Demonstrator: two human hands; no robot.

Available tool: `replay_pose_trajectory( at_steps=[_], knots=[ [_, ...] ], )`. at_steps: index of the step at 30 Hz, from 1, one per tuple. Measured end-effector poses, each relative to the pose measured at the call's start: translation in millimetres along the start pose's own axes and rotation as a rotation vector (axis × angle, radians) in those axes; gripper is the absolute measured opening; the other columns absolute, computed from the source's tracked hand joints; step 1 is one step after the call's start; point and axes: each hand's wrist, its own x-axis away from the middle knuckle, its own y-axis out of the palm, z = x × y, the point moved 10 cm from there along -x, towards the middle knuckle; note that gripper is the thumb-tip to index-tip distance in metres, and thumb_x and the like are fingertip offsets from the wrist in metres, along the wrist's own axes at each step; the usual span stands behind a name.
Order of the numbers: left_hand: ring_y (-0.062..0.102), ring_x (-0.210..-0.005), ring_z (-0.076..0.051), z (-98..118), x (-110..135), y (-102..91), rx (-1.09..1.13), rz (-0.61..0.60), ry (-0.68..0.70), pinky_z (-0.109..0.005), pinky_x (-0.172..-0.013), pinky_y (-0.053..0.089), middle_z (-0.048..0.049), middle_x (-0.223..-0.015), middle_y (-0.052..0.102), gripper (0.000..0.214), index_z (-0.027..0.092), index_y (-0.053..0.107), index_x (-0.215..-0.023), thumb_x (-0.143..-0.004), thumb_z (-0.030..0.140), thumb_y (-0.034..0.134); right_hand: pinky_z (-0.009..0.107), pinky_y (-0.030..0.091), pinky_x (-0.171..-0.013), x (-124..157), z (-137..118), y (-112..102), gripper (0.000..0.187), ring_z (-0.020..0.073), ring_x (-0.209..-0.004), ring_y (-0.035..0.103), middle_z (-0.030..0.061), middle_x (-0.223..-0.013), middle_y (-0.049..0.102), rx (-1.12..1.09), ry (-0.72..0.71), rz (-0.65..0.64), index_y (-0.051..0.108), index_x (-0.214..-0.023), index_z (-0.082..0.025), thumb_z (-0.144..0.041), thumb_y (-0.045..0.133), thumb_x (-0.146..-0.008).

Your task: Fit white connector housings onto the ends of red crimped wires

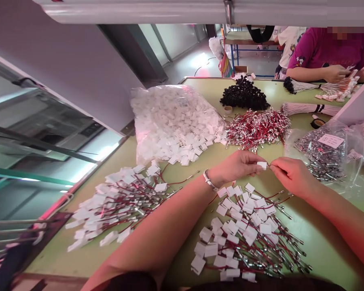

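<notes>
My left hand [238,163] pinches a small white plastic connector [262,165] above the green table [139,155]. My right hand [289,173] is closed in a pinch right against that connector, holding something too small to make out. Beneath both hands lies a pile of finished wires with white connectors [245,230]. A second such pile [121,200] lies to the left of my left forearm, which wears a bracelet [210,182].
A clear bag of white connectors [172,121] spills open at the back. Behind my hands lie red wires with metal terminals [256,129], a black bundle [244,95] and a bag of terminals [323,151]. Another person [330,54] works at the far right.
</notes>
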Motion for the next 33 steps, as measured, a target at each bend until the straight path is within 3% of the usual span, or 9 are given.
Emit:
replay_pose_trajectory(
  at_steps=[6, 10, 13, 16, 17, 22, 27, 30, 33],
  knots=[
    [0.046, -0.055, -0.008, -12.0, -3.9, 12.3, -0.045, -0.029, 0.017, -0.023, -0.056, 0.042, 0.0013, -0.063, 0.058, 0.026, 0.014, 0.071, -0.098, -0.078, 0.027, 0.060, 0.027, 0.035, -0.057, 2.4, 4.2, 12.5, 0.027, 0.0133, -0.057, 0.049, 0.0015, -0.061, 0.056, 0.046, 0.012, -0.038, 0.059, -0.069, -0.019, -0.024, 0.042, -0.089],
    [0.051, -0.061, -0.010, 6.0, -2.2, 8.8, -0.255, -0.044, 0.100, -0.025, -0.061, 0.044, -0.0012, -0.069, 0.062, 0.031, 0.014, 0.071, -0.102, -0.078, 0.033, 0.061, 0.026, 0.035, -0.055, 1.7, 10.9, 9.1, 0.024, 0.0133, -0.057, 0.050, 0.0010, -0.061, 0.058, -0.005, 0.074, -0.025, 0.062, -0.073, -0.019, -0.025, 0.045, -0.089],
    [0.057, -0.077, -0.016, 18.9, 0.4, -28.9, -0.543, 0.098, 0.139, -0.028, -0.072, 0.046, -0.0053, -0.090, 0.067, 0.034, 0.018, 0.069, -0.103, -0.077, 0.039, 0.063, 0.026, 0.038, -0.057, 2.0, 16.2, 6.2, 0.022, 0.0130, -0.060, 0.053, 0.0009, -0.066, 0.060, -0.062, 0.138, -0.022, 0.064, -0.077, -0.020, -0.027, 0.047, -0.089],
    [0.059, -0.086, -0.022, 12.5, 18.1, -113.4, -0.898, 0.652, -0.067, -0.035, -0.080, 0.046, -0.0110, -0.095, 0.066, 0.028, 0.016, 0.069, -0.098, -0.087, 0.031, 0.048, 0.028, 0.039, -0.059, 5.9, 6.0, 18.7, 0.024, 0.0132, -0.062, 0.053, 0.0024, -0.072, 0.060, 0.011, 0.124, -0.121, 0.065, -0.069, -0.020, -0.025, 0.049, -0.087],
    [0.060, -0.088, -0.024, 3.4, 22.5, -130.7, -0.975, 0.730, -0.155, -0.036, -0.080, 0.046, -0.0134, -0.096, 0.064, 0.028, 0.014, 0.068, -0.099, -0.085, 0.026, 0.047, 0.028, 0.038, -0.058, 8.0, -1.6, 26.6, 0.025, 0.0135, -0.062, 0.053, 0.0029, -0.071, 0.060, 0.051, 0.094, -0.182, 0.065, -0.066, -0.020, -0.024, 0.049, -0.086],
    [0.060, -0.093, -0.026, -31.4, 13.0, -149.1, -1.132, 0.681, -0.180, -0.033, -0.081, 0.047, -0.0128, -0.106, 0.059, 0.030, 0.016, 0.065, -0.105, -0.082, 0.020, 0.046, 0.029, 0.035, -0.055, 12.7, -22.8, 46.1, 0.028, 0.0131, -0.059, 0.051, 0.0023, -0.069, 0.062, 0.072, -0.007, -0.417, 0.068, -0.069, -0.022, -0.030, 0.050, -0.088],
    [0.060, -0.089, -0.025, -36.5, 12.9, -153.8, -1.099, 0.704, -0.171, -0.033, -0.083, 0.047, -0.0139, -0.105, 0.057, 0.028, 0.013, 0.070, -0.096, -0.080, 0.023, 0.049, 0.030, 0.033, -0.054, 3.2, 52.3, -18.2, 0.023, 0.0145, -0.059, 0.053, 0.0025, -0.072, 0.066, 0.297, 0.271, -0.267, 0.068, -0.075, -0.023, -0.029, 0.049, -0.087],
    [0.061, -0.088, -0.024, -30.5, 16.8, -154.7, -1.058, 0.715, -0.175, -0.032, -0.085, 0.047, -0.0142, -0.107, 0.057, 0.028, 0.012, 0.070, -0.096, -0.077, 0.022, 0.052, 0.029, 0.029, -0.049, 15.8, 97.1, -21.5, 0.011, 0.0150, -0.056, 0.052, 0.0031, -0.073, 0.067, 0.431, 0.385, -0.461, 0.066, -0.074, -0.023, -0.033, 0.063, -0.076],
    [0.060, -0.082, -0.024, -15.3, 25.9, -152.0, -1.048, 0.781, -0.222, -0.034, -0.077, 0.048, -0.0127, -0.099, 0.062, 0.025, 0.015, 0.069, -0.091, -0.078, 0.026, 0.052, 0.028, 0.028, -0.050, 19.8, 109.2, -10.2, 0.009, 0.0158, -0.059, 0.053, 0.0033, -0.075, 0.066, 0.479, 0.335, -0.529, 0.063, -0.069, -0.023, -0.030, 0.063, -0.075]
  ],
)
